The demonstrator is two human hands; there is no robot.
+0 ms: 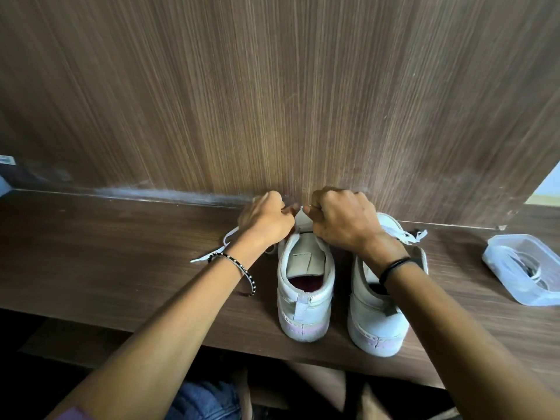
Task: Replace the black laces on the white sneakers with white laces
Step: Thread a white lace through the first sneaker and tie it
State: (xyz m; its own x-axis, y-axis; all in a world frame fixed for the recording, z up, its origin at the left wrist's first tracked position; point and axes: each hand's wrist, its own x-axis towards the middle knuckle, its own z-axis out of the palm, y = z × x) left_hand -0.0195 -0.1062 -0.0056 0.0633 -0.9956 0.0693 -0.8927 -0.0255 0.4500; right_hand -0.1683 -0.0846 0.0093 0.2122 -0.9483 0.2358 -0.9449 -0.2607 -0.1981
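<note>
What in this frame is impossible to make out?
Head view:
- Left sneaker eyelets: behind both hands.
- What the left hand and right hand grip: fingers curl away.
- Right sneaker lacing: mostly under the right wrist.
- Plastic container contents: blurry, cut by right edge.

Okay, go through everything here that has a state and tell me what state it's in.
Left sneaker: upright, mid-lacing.
White lace: one end trailing loose to the left.
Right sneaker: upright, already laced in white.
Left hand: curled, pinching the lace.
Right hand: curled, pinching the lace.
Plastic container: holds coiled laces; whether it is lidded is unclear.
</note>
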